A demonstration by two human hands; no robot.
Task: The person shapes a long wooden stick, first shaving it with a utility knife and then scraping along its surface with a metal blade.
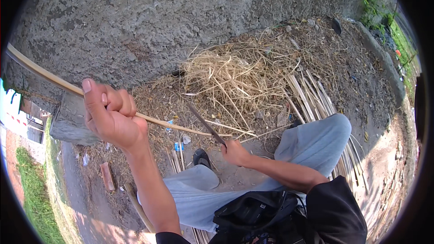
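My left hand (110, 114) is raised and closed around a long pale bamboo strip (40, 72) that runs from the upper left down toward the middle. My right hand (235, 152) grips the handle of a dark knife (205, 124), whose blade points up and left and meets the strip near its lower end. I am sitting with grey trousers (316, 140) and a black sandal (201, 157) below the hands.
A rough grey concrete wall (181, 18) fills the top. A heap of dry shavings (230, 77) lies on the dirt ahead. Split bamboo strips (312, 95) lie bundled at the right. A black bag (253, 219) rests on my lap. Grass borders the left edge.
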